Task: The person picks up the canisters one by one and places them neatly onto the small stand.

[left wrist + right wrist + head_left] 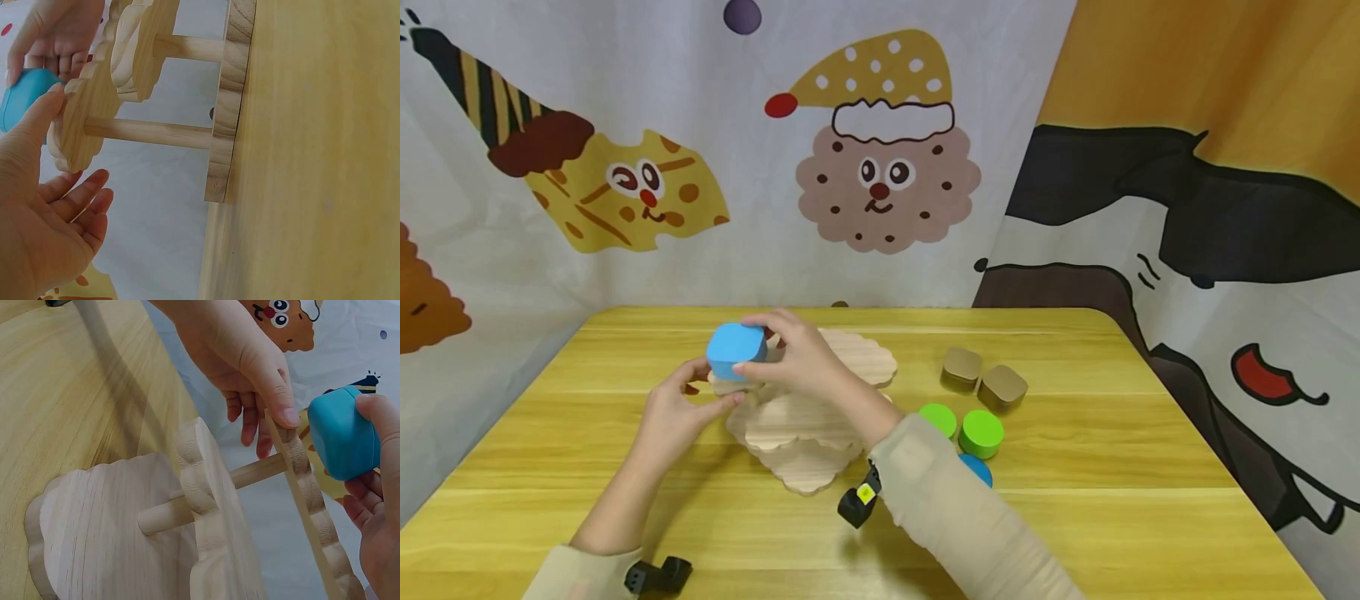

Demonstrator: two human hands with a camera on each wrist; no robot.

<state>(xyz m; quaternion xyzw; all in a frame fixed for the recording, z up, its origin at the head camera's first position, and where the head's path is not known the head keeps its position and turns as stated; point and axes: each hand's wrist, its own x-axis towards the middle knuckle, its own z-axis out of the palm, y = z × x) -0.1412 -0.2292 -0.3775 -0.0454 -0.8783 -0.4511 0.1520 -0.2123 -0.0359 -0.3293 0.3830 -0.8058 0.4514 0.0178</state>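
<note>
A blue rounded-square box (pixel 733 350) is pinched between the thumb and fingers of my right hand (pixel 801 360), close over one shelf (pixel 78 122) of a wooden tiered stand (pixel 801 417). Scalloped, cloud-like shelves make up this stand, raised on round dowels (pixel 150 132) above a thick base (pixel 100 519). On the left side, my left hand (pixel 673 417) holds the edge of the shelf by the box, thumb on top and fingers lower down. The right wrist view shows the box (pixel 340 434) just beyond that shelf's edge, near the left thumb.
To the right of the stand are two brown boxes (pixel 961 369), two round green boxes (pixel 981 433) and a blue one (pixel 976 469) partly covered by the right sleeve (pixel 955 492). All sit on a wooden table (pixel 1120 450). A cartoon-printed cloth (pixel 700 83) hangs behind it.
</note>
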